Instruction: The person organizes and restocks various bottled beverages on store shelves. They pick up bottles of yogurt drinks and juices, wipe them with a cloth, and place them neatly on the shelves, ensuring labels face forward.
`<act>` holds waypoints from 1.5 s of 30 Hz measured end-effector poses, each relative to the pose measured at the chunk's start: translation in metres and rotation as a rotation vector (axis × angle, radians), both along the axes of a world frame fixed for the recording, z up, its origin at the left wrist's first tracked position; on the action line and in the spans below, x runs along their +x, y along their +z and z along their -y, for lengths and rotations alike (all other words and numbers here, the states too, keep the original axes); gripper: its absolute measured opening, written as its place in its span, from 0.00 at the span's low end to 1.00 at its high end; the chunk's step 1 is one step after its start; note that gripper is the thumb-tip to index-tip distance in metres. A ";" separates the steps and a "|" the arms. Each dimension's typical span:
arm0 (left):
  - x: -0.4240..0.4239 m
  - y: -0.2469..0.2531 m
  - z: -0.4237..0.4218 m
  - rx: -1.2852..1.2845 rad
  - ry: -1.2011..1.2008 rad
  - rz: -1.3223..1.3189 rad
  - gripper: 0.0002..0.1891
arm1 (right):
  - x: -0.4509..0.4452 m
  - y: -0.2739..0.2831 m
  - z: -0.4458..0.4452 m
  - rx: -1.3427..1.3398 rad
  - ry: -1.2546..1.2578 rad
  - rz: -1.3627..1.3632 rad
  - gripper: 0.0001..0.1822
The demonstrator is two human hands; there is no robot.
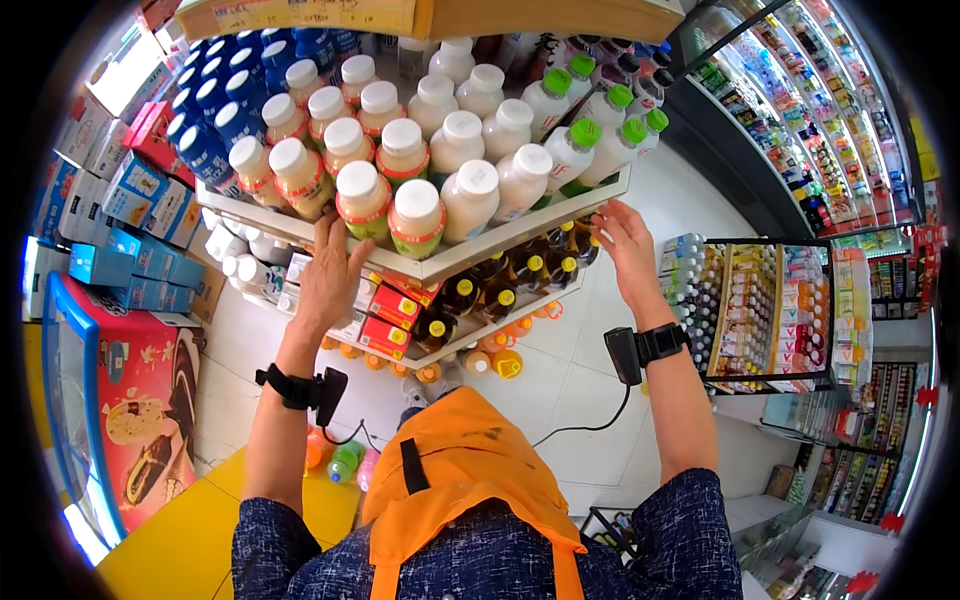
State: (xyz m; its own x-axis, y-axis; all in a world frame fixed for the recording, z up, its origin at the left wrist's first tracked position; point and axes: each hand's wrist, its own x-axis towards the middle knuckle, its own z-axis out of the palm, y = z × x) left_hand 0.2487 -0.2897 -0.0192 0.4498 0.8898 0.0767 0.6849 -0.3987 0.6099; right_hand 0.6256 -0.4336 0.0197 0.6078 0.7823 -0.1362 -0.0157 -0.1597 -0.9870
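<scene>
My left hand (330,271) is at the front edge of a white shelf (465,253), its fingertips beside cream-coloured drink bottles (303,178) with white caps and red bands. The thumb stands apart from the fingers, which appear to hold no bottle. At the shelf's right end, my right hand (628,246) has its fingers spread near the shelf edge, close to dark brown bottles (566,271) with yellow caps on the tier below. White plastic bottles (477,196) stand on the shelf between the hands, with green-capped bottles (576,153) to their right.
Dark blue bottles (201,154) fill the shelf's left side. Red-and-yellow boxes (394,309) sit on the lower tier; orange-capped bottles (507,364) are near the floor. A red ice-cream freezer (142,397) stands left, a drinks rack (772,311) right. A wooden shelf edge (525,19) hangs above.
</scene>
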 end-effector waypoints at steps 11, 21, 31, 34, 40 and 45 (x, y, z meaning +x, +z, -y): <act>-0.009 0.029 0.048 0.134 0.205 0.329 0.18 | 0.037 0.079 -0.035 0.159 -0.002 0.654 0.22; 0.092 0.011 0.107 0.023 0.503 0.418 0.08 | 0.107 0.119 -0.130 0.287 0.575 1.285 0.21; 0.140 0.000 0.100 0.195 0.816 -0.071 0.20 | 0.108 0.118 -0.233 0.105 1.146 1.516 0.21; 0.148 0.000 0.105 0.170 0.757 -0.203 0.25 | 0.107 0.117 -0.253 0.015 1.210 1.619 0.17; 0.151 -0.008 0.114 0.172 0.773 -0.204 0.28 | 0.099 0.122 -0.246 0.186 1.066 1.496 0.14; 0.157 0.006 0.113 0.042 0.794 -0.175 0.28 | 0.085 0.117 -0.263 0.395 0.996 1.438 0.14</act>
State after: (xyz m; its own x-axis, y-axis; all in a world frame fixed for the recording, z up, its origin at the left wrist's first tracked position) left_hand 0.4059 -0.4025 -0.0137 -0.3054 0.9465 0.1045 0.8573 0.2255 0.4627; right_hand 0.7102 -0.1707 0.1370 -0.6044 0.7429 0.2878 0.7479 0.6535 -0.1163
